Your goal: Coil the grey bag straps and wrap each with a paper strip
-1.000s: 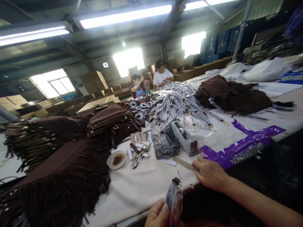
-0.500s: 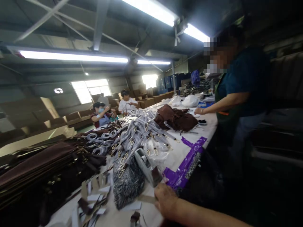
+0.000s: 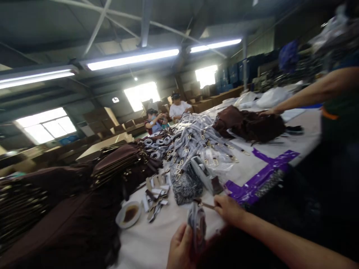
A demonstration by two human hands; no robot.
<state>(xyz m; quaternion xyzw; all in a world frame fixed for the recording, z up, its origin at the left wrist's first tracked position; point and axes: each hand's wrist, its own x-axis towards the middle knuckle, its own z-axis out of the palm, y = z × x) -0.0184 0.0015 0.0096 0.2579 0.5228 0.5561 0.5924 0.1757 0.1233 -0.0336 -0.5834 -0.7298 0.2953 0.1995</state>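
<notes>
My left hand (image 3: 182, 244), at the bottom centre, is wrapped round a coiled strap in clear plastic (image 3: 198, 226). To its right my right hand (image 3: 228, 210) pinches a thin brown strap end (image 3: 207, 205) that reaches toward the top of the coil. Just beyond the hands lie a grey tape dispenser (image 3: 206, 175) and a bag of black-and-white speckled material (image 3: 186, 185). Behind them is a heap of plastic-wrapped straps (image 3: 193, 138) with gold clasps.
Stacked dark brown bags (image 3: 70, 209) fill the left. A dish of brown liquid (image 3: 128, 214) and strip scraps (image 3: 155, 194) lie nearby. Purple tape (image 3: 263, 175) runs along the right edge. A person's arm (image 3: 314, 93) reaches over brown pieces (image 3: 249, 123); two people sit beyond.
The view has swung left. My left hand has come into view holding the coiled strap, and my right hand now pinches its end. The person's hand at right has moved onto the brown pieces.
</notes>
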